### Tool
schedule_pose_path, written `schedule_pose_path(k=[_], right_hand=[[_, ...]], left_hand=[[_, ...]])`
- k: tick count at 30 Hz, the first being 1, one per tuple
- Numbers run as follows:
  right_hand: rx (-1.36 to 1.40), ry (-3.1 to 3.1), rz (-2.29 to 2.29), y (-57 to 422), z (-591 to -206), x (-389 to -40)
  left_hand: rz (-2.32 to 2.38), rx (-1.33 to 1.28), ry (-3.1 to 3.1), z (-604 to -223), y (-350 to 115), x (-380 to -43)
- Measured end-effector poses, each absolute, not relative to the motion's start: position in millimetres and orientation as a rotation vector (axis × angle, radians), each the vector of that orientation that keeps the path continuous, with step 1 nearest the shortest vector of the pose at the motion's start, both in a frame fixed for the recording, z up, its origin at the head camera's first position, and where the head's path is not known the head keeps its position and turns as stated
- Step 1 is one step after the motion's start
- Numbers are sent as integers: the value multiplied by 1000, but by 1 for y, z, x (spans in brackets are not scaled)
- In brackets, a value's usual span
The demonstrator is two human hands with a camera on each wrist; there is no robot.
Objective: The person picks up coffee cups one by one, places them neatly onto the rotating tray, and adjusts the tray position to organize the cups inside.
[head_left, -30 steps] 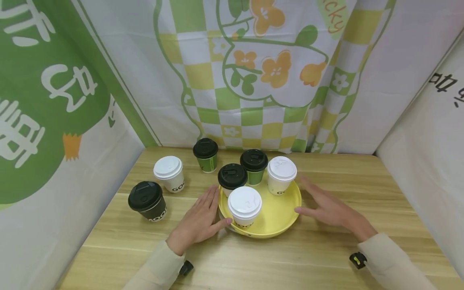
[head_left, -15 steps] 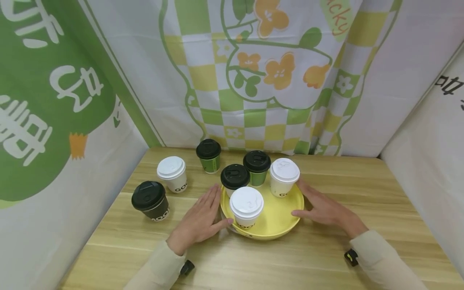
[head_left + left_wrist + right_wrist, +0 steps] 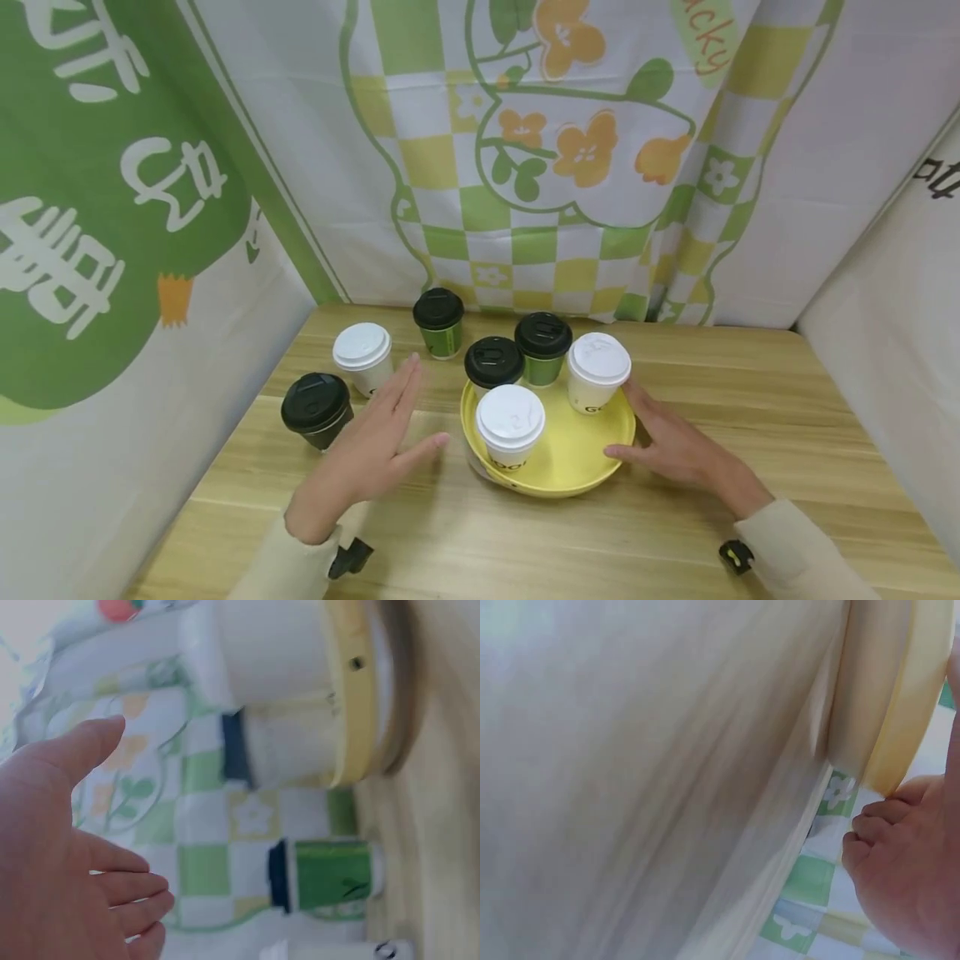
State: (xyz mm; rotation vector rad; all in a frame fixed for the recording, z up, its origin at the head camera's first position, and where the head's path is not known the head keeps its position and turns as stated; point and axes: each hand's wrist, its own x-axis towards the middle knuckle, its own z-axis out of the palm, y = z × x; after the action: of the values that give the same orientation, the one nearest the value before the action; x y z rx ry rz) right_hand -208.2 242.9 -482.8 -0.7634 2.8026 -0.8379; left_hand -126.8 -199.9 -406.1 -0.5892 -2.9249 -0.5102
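On the wooden table (image 3: 555,550), the yellow bowl (image 3: 573,450) holds four cups, all lidded, which hides their insides: the front white cup (image 3: 511,427) at eight o'clock, the black-lidded white cup (image 3: 493,367) at ten, the bowl's green cup (image 3: 543,346) at twelve and the rear white cup (image 3: 597,373) at about half past one. Three more lidded cups stand outside the bowl: the dark cup (image 3: 317,410) at nine o'clock, the outer white cup (image 3: 363,354) at ten and the outer green cup (image 3: 440,323) towards eleven.

The left hand (image 3: 363,454), fingers straight and thumb spread, holds nothing, between the dark cup and the bowl. The right hand (image 3: 678,446) touches the bowl's rim at three o'clock, fingers relaxed and thumb apart, without gripping it.
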Motion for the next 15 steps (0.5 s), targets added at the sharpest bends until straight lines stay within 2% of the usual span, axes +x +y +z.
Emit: schedule_pose_path(k=[10, 15], right_hand=[[-722, 2842, -917, 230, -484, -191], [-667, 2866, -901, 226, -481, -180]], left_hand=[[-813, -288, -2636, -373, -259, -118], [-1014, -100, -2640, -380, -300, -109]])
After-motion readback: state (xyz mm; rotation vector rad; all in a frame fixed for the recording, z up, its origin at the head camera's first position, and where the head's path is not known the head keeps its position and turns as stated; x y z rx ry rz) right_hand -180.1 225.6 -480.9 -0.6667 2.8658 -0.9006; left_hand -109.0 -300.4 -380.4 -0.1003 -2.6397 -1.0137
